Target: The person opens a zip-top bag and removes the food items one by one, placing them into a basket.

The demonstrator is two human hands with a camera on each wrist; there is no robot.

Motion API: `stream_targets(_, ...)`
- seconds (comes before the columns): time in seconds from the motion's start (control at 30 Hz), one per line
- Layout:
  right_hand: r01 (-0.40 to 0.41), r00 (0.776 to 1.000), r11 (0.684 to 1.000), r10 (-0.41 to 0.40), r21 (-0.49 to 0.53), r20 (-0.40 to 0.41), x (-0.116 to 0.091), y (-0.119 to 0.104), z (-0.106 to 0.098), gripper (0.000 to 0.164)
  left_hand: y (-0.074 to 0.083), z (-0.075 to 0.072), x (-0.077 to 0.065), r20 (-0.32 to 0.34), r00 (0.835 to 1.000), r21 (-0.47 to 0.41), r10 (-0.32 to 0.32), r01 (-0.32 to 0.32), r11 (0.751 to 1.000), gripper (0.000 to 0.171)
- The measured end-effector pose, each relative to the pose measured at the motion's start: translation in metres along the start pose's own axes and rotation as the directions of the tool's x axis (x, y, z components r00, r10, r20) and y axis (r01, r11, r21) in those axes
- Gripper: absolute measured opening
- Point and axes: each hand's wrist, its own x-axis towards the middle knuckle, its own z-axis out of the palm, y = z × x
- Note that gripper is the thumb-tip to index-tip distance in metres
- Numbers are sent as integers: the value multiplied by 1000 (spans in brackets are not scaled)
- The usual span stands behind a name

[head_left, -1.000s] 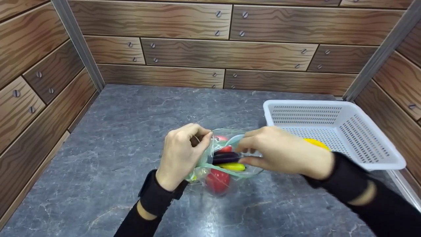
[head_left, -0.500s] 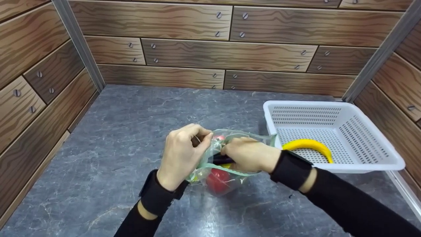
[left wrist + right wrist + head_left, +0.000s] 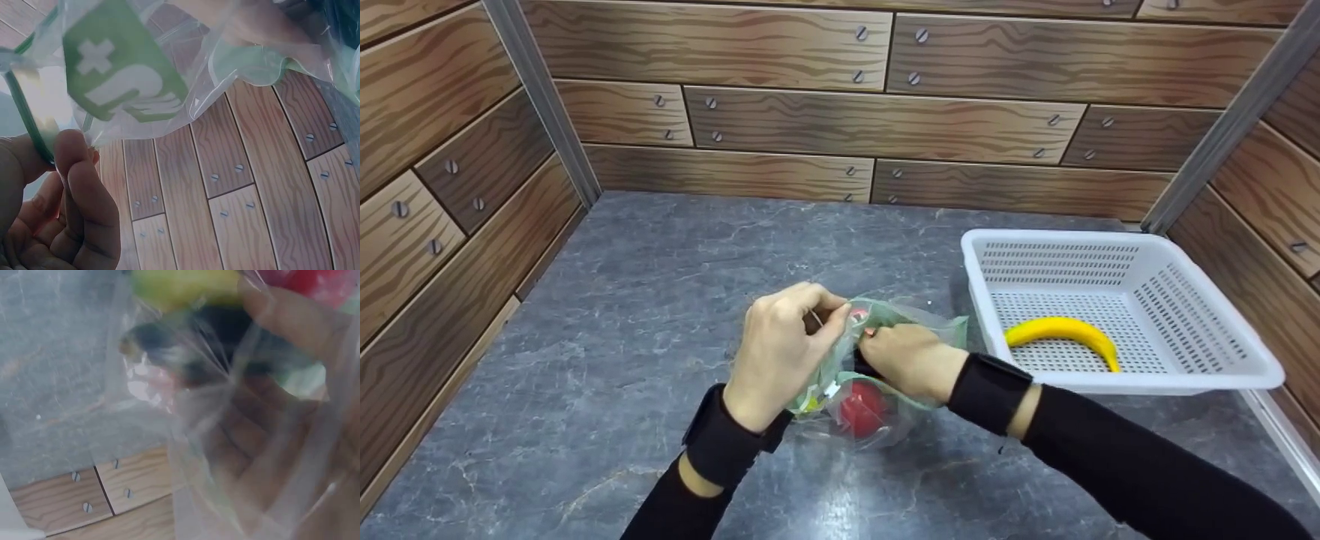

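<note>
My left hand [image 3: 780, 356] pinches the rim of a clear zip bag [image 3: 952, 328] with green edging between thumb and fingers. In the left wrist view a green printed patch [image 3: 124, 67] shows on the bag's plastic. My right hand [image 3: 911, 360] reaches down through the bag's mouth. Through the plastic in the right wrist view, its thumb and curled fingers grip a dark purple eggplant [image 3: 219, 332]. Beside the eggplant lies a yellow elongated piece [image 3: 185, 287], blurred by the plastic. A round red piece [image 3: 862, 409] sits in the near part of the bag.
To the right of the bag stands a white perforated basket [image 3: 1117, 382] with a yellow banana [image 3: 1061, 328] inside. The grey marbled table [image 3: 585, 420] is enclosed by wood-patterned walls [image 3: 780, 120] at the back and sides.
My right hand has moved left and down into the bag, covering more of the eggplant. The banana has come into full view behind the arm. My left hand stays at the rim.
</note>
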Motion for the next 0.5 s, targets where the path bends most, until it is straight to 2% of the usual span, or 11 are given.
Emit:
stream_targets(0.1, 39, 998, 999, -38, 13, -51, -2, 3, 1, 14, 1, 0, 0, 1, 1000, 2, 0, 0, 1000, 7)
stream_targets(0.33, 137, 969, 988, -120, 65, -216, -20, 5, -11, 21, 2, -1, 0, -4, 1000, -18, -12, 12, 1000, 6)
stream_targets(0.5, 143, 953, 990, -137, 3, -270, -35, -4, -29, 17, 1, -2, -1, -8, 1000, -18, -14, 14, 1000, 7)
